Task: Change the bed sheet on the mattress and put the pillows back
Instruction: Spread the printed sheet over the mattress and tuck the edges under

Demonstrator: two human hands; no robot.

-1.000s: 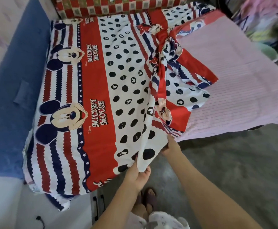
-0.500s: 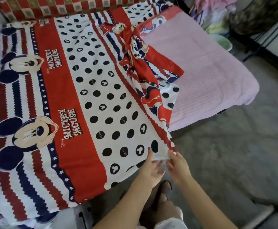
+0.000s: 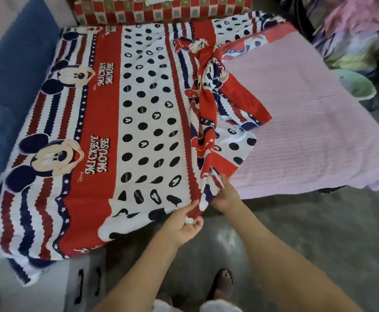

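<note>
Blue padding point(image 3: 15, 82) along the left, then the cartoon-print bed sheet point(image 3: 98, 122) lies flat over that half of the mattress point(image 3: 307, 136), bunched in the middle. At its near edge the left hand point(image 3: 181, 226) pinches the hem; the right hand point(image 3: 225, 197) grips the gathered fold beside it.

The bunched ridge of bed sheet point(image 3: 208, 113) runs down the bed's middle, blocking passage across. Right of it the pink mattress cover point(image 3: 307, 131) lies bare to the right edge. Grey floor point(image 3: 319, 233) along the near edge is open.
</note>
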